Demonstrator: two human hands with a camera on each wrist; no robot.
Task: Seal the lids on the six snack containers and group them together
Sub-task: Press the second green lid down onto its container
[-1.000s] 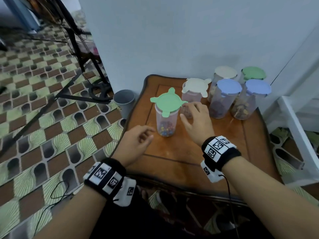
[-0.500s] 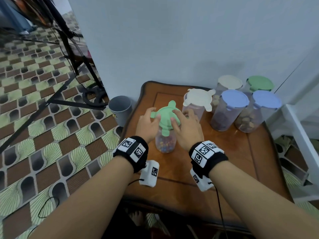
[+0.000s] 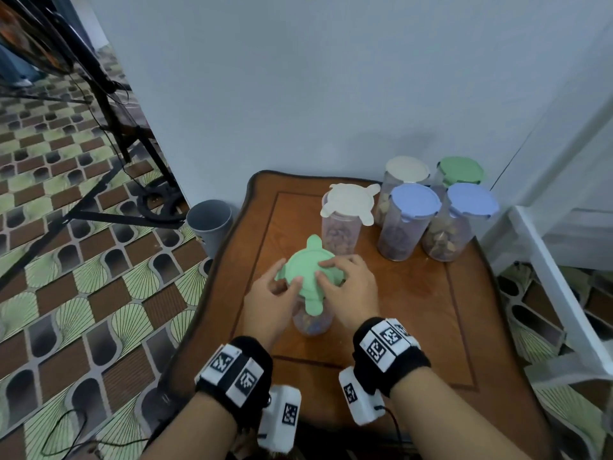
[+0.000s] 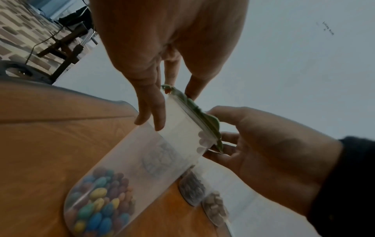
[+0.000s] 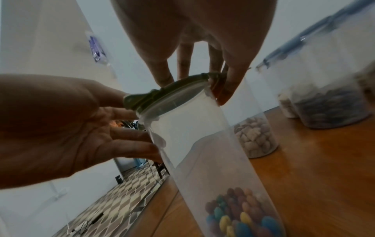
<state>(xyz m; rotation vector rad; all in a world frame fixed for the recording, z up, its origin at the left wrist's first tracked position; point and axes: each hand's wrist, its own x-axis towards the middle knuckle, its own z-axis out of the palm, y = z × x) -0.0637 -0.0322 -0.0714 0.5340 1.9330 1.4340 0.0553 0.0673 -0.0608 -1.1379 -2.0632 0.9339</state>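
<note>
Right now, from the head view, your two hands sit on the green lid (image 3: 306, 272) of the clear container of coloured candies (image 3: 311, 323), which stands upright near the front left of the wooden counter (image 3: 414, 310). Your left hand (image 3: 270, 302) curls its thumb over the lid's left edge, with the fingers under the rim. Your right hand (image 3: 348, 287) lies over the lid's right side, fingers bent down onto the top. Two lid tabs stick out flat, one toward the wall and one toward you. Just behind stands a container with a cream lid (image 3: 349, 202) whose tabs are also splayed out. At the back right, four more containers cluster together: cream-lidded (image 3: 407, 169), green-lidded (image 3: 459, 171) and two blue-lidded (image 3: 414, 200) (image 3: 471, 202). A grey cup (image 3: 209, 224) stands on the tiled floor beside the counter.

From the left wrist view, your left hand (image 4: 162, 67) reaches down with fingers against the container wall (image 4: 178, 133) just under the lid (image 4: 194, 110), while the right hand (image 4: 263, 144) pinches the lid's far edge.

From the right wrist view, your right hand (image 5: 202, 48) presses fingertips on the lid (image 5: 168, 91) with one finger hooked over the rim, and your left hand (image 5: 71, 125) cups the opposite side. Candies (image 5: 239, 214) fill the bottom.
</note>
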